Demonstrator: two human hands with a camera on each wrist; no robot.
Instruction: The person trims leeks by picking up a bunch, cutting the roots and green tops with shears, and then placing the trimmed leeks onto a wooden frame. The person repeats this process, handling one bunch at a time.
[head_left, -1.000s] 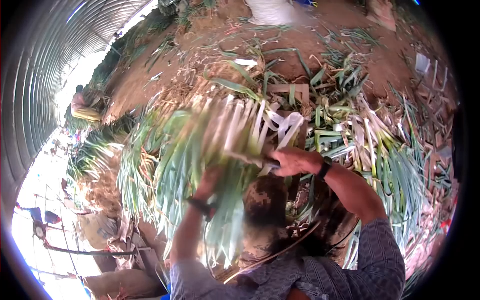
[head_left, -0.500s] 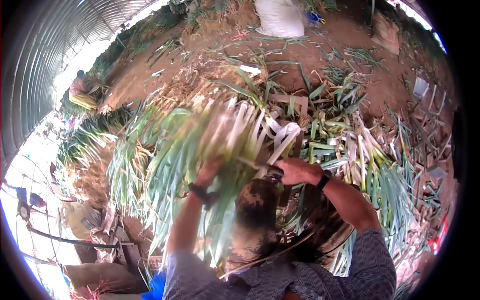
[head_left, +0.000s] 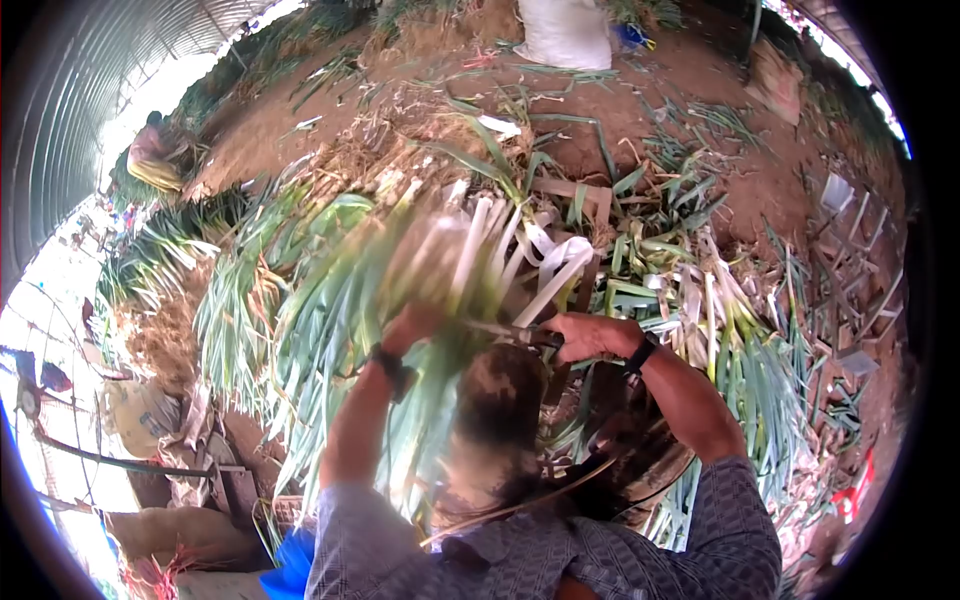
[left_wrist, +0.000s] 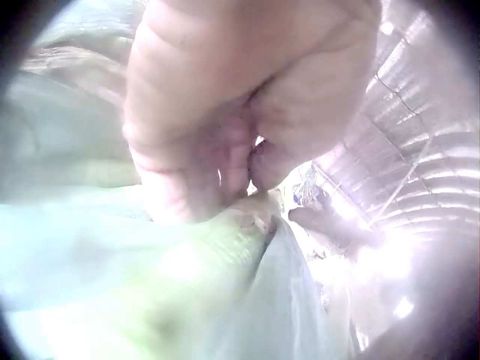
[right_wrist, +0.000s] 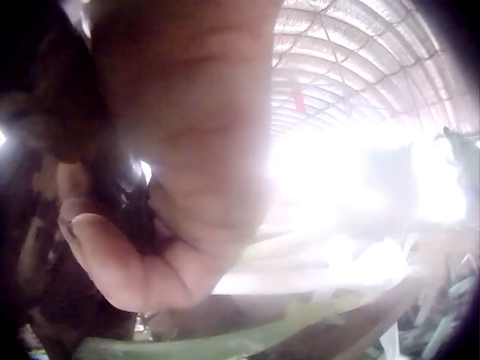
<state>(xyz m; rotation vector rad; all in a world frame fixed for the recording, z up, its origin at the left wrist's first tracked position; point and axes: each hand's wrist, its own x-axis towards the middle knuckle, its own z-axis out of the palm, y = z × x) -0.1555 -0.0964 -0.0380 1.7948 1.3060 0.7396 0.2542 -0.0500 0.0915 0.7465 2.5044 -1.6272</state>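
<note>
Under an arched tunnel roof (head_left: 60, 100), above a dirt floor (head_left: 760, 170) strewn with cut leaves, we see the left hand (head_left: 415, 325) with fingers curled round a raised, blurred leek bundle (head_left: 400, 260), while the right hand (head_left: 590, 335) has its fingers wrapped round a knife (head_left: 505, 329) pointing at the bundle

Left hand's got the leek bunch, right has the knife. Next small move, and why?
Likely draw the knife across the leek bunch, just past the left hand. The right hand holds the blade level, tip toward the left hand's grip, touching or nearly touching the stalks.
</note>
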